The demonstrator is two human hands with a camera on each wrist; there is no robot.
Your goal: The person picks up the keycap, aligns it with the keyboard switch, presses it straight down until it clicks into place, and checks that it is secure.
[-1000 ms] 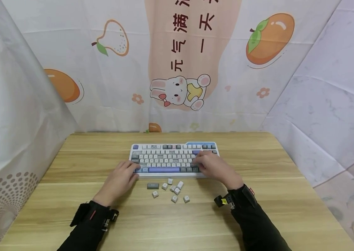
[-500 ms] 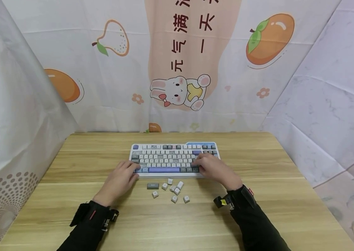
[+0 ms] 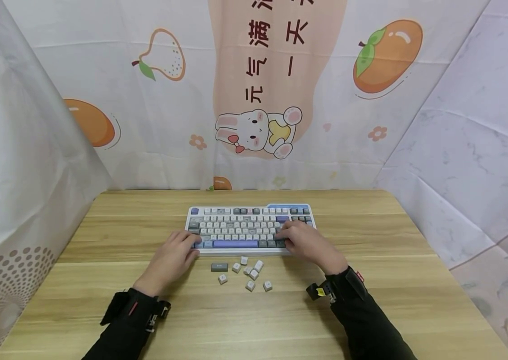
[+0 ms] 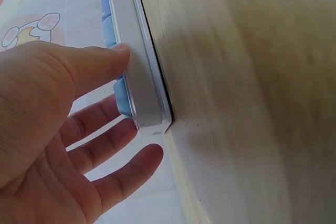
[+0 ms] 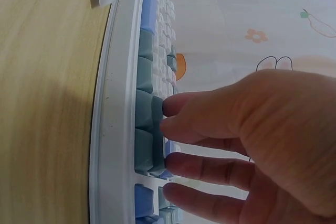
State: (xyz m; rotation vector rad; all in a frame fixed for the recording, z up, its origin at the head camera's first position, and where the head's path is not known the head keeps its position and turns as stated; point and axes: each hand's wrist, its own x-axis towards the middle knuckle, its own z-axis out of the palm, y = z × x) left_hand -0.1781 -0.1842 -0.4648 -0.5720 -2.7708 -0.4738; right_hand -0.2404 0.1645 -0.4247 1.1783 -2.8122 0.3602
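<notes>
A compact keyboard (image 3: pixel 235 244) with white, grey and lilac keycaps lies flat on the table. At its lower left corner rests my left hand (image 3: pixel 170 260), thumb on the front edge by the light-blue keycaps (image 4: pixel 122 97), the other fingers relaxed around the left end. My right hand (image 3: pixel 310 242) is over the lower right keys. Its thumb and index fingertip meet at a wide dark grey-green keycap (image 5: pixel 158 137), pinching it; the middle and ring fingers reach down beside it. The keycap's far side is hidden by the fingers.
Several loose white keycaps (image 3: pixel 268 285) and one wide dark grey keycap (image 3: pixel 219 267) lie on the wooden table (image 3: pixel 244 325) in front of the keyboard. Behind it hangs a printed cloth (image 3: pixel 168 130); cloth also closes off both sides.
My right hand has shifted very slightly down and left, baring some keys at the upper right. The left hand, the keyboard and the loose keycaps stay put.
</notes>
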